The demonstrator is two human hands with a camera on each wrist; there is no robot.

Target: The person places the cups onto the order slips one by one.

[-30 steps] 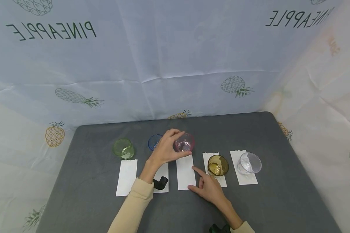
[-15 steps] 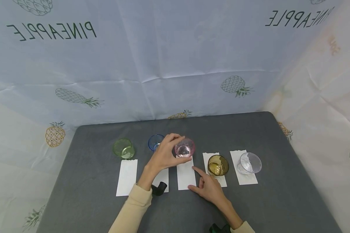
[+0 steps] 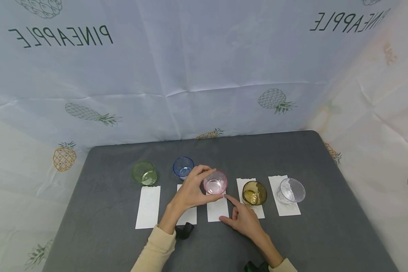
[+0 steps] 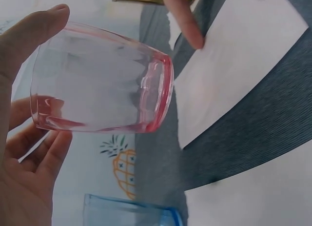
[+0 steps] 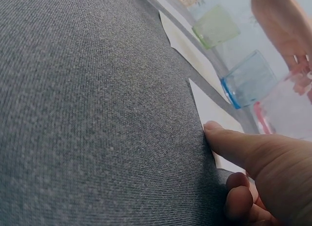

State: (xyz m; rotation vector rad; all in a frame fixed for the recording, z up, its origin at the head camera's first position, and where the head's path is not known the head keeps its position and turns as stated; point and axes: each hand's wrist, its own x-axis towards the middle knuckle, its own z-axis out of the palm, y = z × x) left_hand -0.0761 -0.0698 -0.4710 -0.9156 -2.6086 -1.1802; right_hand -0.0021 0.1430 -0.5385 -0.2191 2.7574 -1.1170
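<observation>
A clear glass with a pink tint point(image 3: 215, 183) is held by its sides between the thumb and fingers of my left hand point(image 3: 193, 189). It hangs over the far end of the middle white paper strip point(image 3: 218, 210); the left wrist view shows its pink base point(image 4: 163, 94) close to that end. My right hand point(image 3: 244, 221) rests at the strip's right side, thumb and index finger extended, their tips touching its edge. Its other fingers are bent and hold nothing. In the right wrist view the thumb point(image 5: 234, 145) presses on the strip's near corner.
A blue glass point(image 3: 183, 167) and a green glass point(image 3: 144, 173) stand behind two more paper strips, left point(image 3: 147, 207) and centre-left point(image 3: 188, 215). An amber glass point(image 3: 254, 193) and a colourless glass point(image 3: 291, 190) stand on strips to the right. All are on a grey table point(image 3: 98, 211).
My left hand has brought the pink glass toward me, from behind the middle strip to over its far end. The right hand has kept its place at the strip's edge.
</observation>
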